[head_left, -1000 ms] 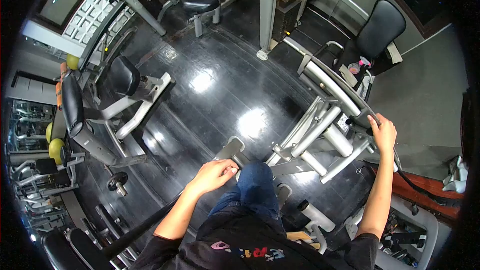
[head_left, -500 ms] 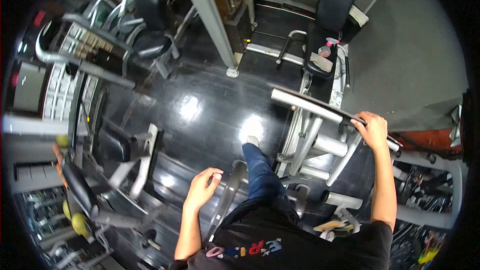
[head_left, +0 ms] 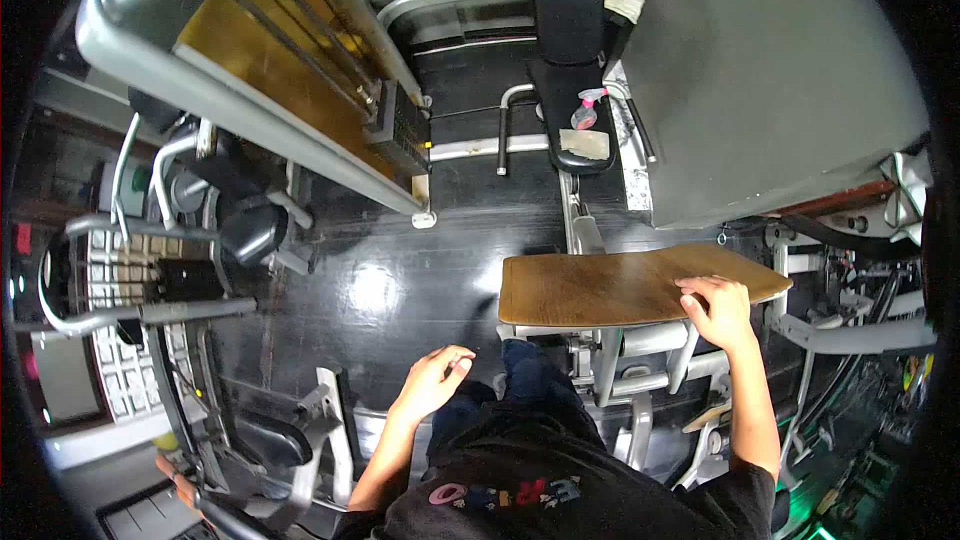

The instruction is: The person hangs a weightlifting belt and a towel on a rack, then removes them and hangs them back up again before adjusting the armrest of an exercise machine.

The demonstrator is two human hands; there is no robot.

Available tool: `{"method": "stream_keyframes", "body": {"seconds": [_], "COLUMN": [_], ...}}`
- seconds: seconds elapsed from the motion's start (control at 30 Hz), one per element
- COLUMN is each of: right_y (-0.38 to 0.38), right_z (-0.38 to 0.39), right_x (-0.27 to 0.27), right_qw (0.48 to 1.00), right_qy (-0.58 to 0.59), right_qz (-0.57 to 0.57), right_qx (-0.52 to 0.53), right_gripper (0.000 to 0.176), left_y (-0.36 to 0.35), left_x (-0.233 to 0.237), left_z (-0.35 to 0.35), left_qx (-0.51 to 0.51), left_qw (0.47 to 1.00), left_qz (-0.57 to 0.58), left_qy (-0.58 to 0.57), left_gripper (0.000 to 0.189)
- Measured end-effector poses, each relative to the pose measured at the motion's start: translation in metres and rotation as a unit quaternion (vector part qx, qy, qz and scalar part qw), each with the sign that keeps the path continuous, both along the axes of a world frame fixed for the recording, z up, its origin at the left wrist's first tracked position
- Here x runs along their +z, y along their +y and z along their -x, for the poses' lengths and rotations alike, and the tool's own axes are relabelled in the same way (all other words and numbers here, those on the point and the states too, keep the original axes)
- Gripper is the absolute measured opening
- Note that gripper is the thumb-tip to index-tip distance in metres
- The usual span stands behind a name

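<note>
My right hand (head_left: 718, 310) lies over the near right edge of a brown wooden board (head_left: 600, 285), fingers on top, holding it level. The board sits flat above a grey metal machine frame (head_left: 640, 352). My left hand (head_left: 435, 380) hangs free with fingers apart, holding nothing, above the dark floor beside my leg in blue jeans (head_left: 530, 372).
A black padded seat (head_left: 565, 0) stands ahead with a pink-capped spray bottle (head_left: 585, 110) and a cloth on it. A weight-stack machine (head_left: 400, 125) rises at the left. A grey wall (head_left: 760, 70) is at the right, with more gym machines at both sides.
The board has swung from on edge to flat, its brown face now up, my right hand still on it. My left hand came off my knee. The view has turned right.
</note>
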State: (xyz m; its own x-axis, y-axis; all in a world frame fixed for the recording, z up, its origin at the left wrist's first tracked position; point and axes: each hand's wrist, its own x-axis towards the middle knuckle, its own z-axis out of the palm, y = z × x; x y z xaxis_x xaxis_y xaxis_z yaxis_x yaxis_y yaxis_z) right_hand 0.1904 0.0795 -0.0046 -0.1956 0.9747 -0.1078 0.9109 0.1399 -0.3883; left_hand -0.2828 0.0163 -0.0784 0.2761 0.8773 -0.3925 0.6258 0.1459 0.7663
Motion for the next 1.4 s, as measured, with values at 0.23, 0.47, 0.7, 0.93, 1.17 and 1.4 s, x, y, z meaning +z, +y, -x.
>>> {"method": "stream_keyframes", "body": {"seconds": [0.23,0.47,0.7,0.93,1.17,1.4], "right_y": [0.007,0.040,0.056,0.065,0.090,0.124], "right_z": [0.020,0.116,0.181,0.182,0.192,0.207], "right_x": [0.012,0.009,-0.027,-0.033,-0.038,-0.056], "right_qw": [0.988,0.959,0.940,0.911,0.897,0.884], "right_qy": [0.032,0.073,-0.052,0.040,0.098,0.131], "right_qz": [0.080,0.105,0.151,0.186,0.149,0.215], "right_qx": [-0.125,-0.253,-0.300,-0.365,-0.405,-0.393], "right_gripper": [0.036,0.033,0.037,0.041,0.040,0.041], "left_y": [0.053,0.139,0.227,0.302,0.373,0.428], "left_x": [0.007,0.011,0.003,-0.001,-0.019,-0.179], "left_z": [0.047,0.101,0.164,0.118,0.047,0.018], "left_qx": [-0.051,-0.105,-0.137,-0.245,-0.354,-0.290], "left_qw": [0.999,0.994,0.990,0.969,0.934,0.943], "left_qz": [-0.002,-0.011,-0.015,-0.024,0.024,0.156], "left_qy": [0.016,0.003,-0.042,-0.029,-0.031,-0.042], "left_gripper": [0.027,0.022,0.019,0.022,0.025,0.030]}}
